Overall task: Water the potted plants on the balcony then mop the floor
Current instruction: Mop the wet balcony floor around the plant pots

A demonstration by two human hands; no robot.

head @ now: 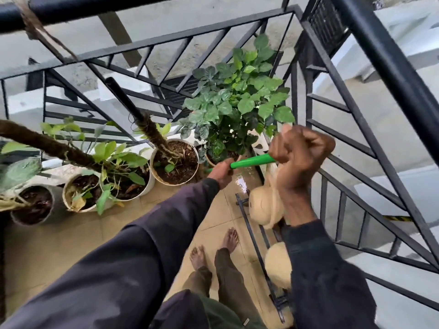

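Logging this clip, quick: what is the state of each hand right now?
Left hand: closed, gripping the green handle at its lower part.
Right hand: closed, gripping the same handle at its upper end.

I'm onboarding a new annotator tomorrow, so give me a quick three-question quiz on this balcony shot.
1. True or false: the left hand and the right hand both grip the green handle.
2. Multiple choice: the white pots stand on: A) a shelf; B) the tiled floor; C) the top of the railing.
3. Fill in: the person's feet are ____ (shod or bare).

Key: 1 true; 2 B; 3 bare.
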